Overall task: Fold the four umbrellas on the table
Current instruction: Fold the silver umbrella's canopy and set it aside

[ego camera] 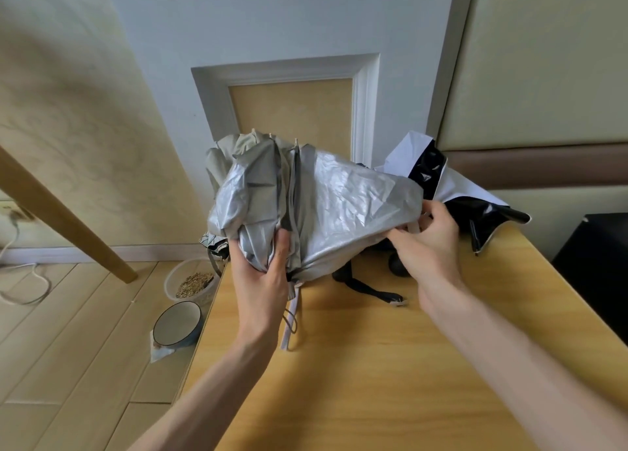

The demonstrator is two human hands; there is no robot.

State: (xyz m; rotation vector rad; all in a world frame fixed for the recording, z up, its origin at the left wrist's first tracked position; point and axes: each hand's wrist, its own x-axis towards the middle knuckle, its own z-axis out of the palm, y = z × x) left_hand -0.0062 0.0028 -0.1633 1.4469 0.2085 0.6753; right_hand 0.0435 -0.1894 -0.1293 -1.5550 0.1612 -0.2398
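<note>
Yellow wood makes up the table (390, 365), and it stands against a pale wall with a white frame on it.

Both hands hold the silver umbrella (339, 195) up over the far left part of the table. It is half closed. Its cloth is shiny and gray, with lots of wrinkles, like crumpled foil. On the left side the cloth is bunched into thick folds. On the right side one flap is pulled out wide and flat. Small tan rib tips (253, 132) poke up at the top. A pale strap (291, 325) hangs down from the bottom and touches the table.

The left hand (261, 274) grips the bunched folds near the bottom, with the thumb on the front and the fingers wrapped behind. The right hand (431, 243) pinches the edge of the wide flap, with the fingers curled over it. A small white band (415, 228) shows just by those fingers.

Behind the right hand a black and white umbrella (475, 209) lies loose on the table, near the wall. A black strap (367, 289) lies on the table under the silver cloth. Part of another umbrella (212, 243) peeks out at the table's left edge.

On the floor to the left are a dark bowl (176, 325) and a clear tub of seeds (192, 284).
</note>
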